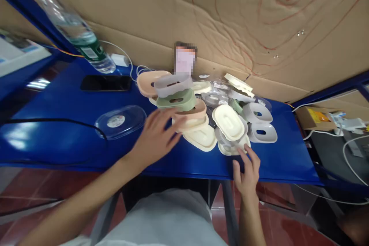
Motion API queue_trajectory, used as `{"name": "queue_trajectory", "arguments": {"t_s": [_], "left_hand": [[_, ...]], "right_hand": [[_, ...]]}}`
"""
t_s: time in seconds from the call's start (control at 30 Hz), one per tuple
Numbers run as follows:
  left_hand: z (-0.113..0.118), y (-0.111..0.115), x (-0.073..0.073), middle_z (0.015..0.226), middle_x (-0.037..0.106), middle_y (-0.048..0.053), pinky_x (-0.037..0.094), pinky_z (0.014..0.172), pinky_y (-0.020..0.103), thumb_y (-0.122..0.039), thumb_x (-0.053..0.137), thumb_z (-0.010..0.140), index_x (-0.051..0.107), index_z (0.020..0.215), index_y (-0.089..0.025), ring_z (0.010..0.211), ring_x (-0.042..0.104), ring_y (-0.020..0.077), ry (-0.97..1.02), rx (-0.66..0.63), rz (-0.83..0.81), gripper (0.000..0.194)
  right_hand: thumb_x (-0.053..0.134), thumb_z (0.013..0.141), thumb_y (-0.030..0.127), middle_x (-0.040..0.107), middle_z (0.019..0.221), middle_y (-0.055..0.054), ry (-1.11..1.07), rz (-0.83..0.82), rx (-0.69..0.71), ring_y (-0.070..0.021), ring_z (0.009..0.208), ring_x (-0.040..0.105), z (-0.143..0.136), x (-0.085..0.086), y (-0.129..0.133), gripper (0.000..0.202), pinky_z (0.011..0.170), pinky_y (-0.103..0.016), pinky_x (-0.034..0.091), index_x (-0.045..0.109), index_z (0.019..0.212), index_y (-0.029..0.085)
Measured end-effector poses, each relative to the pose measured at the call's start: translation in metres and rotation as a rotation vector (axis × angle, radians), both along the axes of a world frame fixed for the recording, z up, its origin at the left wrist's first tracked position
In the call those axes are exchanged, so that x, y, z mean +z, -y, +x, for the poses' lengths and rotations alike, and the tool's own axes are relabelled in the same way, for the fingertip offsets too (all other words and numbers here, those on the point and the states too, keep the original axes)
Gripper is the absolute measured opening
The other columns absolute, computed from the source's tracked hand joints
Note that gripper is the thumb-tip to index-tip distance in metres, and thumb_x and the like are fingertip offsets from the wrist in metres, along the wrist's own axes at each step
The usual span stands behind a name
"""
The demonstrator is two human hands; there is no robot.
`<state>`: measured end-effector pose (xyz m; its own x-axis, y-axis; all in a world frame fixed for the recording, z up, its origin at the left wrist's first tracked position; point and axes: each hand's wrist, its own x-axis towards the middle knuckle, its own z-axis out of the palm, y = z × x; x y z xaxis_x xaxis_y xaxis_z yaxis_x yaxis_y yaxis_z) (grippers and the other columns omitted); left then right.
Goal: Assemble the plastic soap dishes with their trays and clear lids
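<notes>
Soap dishes (198,115) lie in a loose heap at the middle of the blue table (57,138), close against the cardboard wall (230,15); the left hand (155,138) is spread open, fingers stretched toward the stack at the heap's left side, fingertips at or just short of the peach dish (191,113), gripping nothing; the right hand (248,171) rests at the table's near edge, fingers loosely open, tips touching or nearly touching the cream tray (230,148) at the front of the heap

The stack looks the risky part; a green dish (177,100), a grey one (173,84) and a peach one lean on each other at odd angles, so a push from the open left hand could likely tip them toward the phone (106,83) or the clear lid (121,121); the front trays sit near the table's edge, and a careless sweep by the right hand might send one to the floor; the cable (127,55) behind could snag a sliding piece

All parts seem hard moulded plastic, smooth and matt, oval with rounded rims; colours are peach, sage, cream and pale grey; two grey shells (258,123) at the right have an oval slot in the top; the lid at the left is clear, glossy, with a round label; the table is glossy painted metal, likely slippery; a water bottle (72,27) stands at the far left
</notes>
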<state>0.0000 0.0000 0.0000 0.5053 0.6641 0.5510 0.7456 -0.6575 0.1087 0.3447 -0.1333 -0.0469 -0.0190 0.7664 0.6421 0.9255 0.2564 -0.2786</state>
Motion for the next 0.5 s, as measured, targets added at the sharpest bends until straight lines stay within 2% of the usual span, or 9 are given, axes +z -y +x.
{"name": "queue_trajectory", "arguments": {"t_s": [0.07, 0.13, 0.2, 0.27, 0.37, 0.5], "left_hand": [[-0.037, 0.007, -0.011, 0.164, 0.05, 0.021, 0.041, 0.124, 0.069, -0.025, 0.07, 0.097, 0.054, 0.153, -0.026, 0.151, 0.053, 0.0413, 0.078, 0.259, -0.039, 0.059], [-0.069, 0.013, -0.023, 0.172, 0.041, 0.021, 0.031, 0.124, 0.08, -0.031, 0.073, 0.094, 0.056, 0.15, -0.027, 0.157, 0.043, 0.0491, 0.103, 0.444, -0.075, 0.059], [-0.092, 0.017, -0.033, 0.171, 0.043, 0.019, 0.033, 0.121, 0.084, -0.037, 0.073, 0.094, 0.059, 0.145, -0.027, 0.156, 0.043, 0.052, 0.132, 0.525, -0.148, 0.054], [-0.105, 0.02, -0.035, 0.161, 0.056, 0.018, 0.046, 0.114, 0.079, -0.045, 0.07, 0.095, 0.063, 0.138, -0.027, 0.148, 0.053, 0.0506, 0.186, 0.525, -0.197, 0.047], [-0.111, 0.023, -0.022, 0.144, 0.069, 0.012, 0.056, 0.111, 0.067, -0.052, 0.064, 0.099, 0.066, 0.131, -0.031, 0.136, 0.066, 0.0425, 0.304, 0.459, -0.21, 0.038], [-0.096, 0.015, 0.017, 0.143, 0.07, 0.003, 0.052, 0.119, 0.06, -0.049, 0.065, 0.101, 0.062, 0.135, -0.037, 0.14, 0.064, 0.0345, 0.422, 0.359, -0.074, 0.036]], "right_hand": [[0.065, 0.105, 0.025, 0.066, 0.143, -0.016, -0.025, 0.001, -0.006, -0.0343, 0.131, 0.065, -0.003, -0.001, -0.001, 0.043, 0.105, -0.053, 0.057, 0.064, 0.148, 0.027], [0.063, 0.105, 0.023, 0.067, 0.141, -0.017, -0.09, 0.037, -0.05, -0.0344, 0.129, 0.067, -0.002, 0.0, -0.004, 0.04, 0.105, -0.054, 0.057, 0.066, 0.145, 0.025], [0.061, 0.106, 0.021, 0.068, 0.138, -0.017, -0.139, 0.068, -0.085, -0.0338, 0.127, 0.068, 0.0, 0.001, -0.005, 0.036, 0.104, -0.055, 0.057, 0.069, 0.141, 0.023], [0.061, 0.106, 0.019, 0.069, 0.135, -0.016, -0.141, 0.076, -0.089, -0.0326, 0.125, 0.069, 0.0, 0.002, -0.006, 0.033, 0.104, -0.054, 0.057, 0.071, 0.137, 0.023], [0.061, 0.106, 0.019, 0.07, 0.132, -0.015, -0.117, 0.053, -0.066, -0.0309, 0.124, 0.069, -0.002, 0.001, -0.006, 0.03, 0.102, -0.051, 0.058, 0.072, 0.134, 0.024], [0.058, 0.109, 0.025, 0.074, 0.126, -0.013, -0.124, -0.033, -0.048, -0.0298, 0.123, 0.069, -0.002, -0.003, -0.012, 0.025, 0.104, -0.051, 0.057, 0.074, 0.128, 0.024]]}}
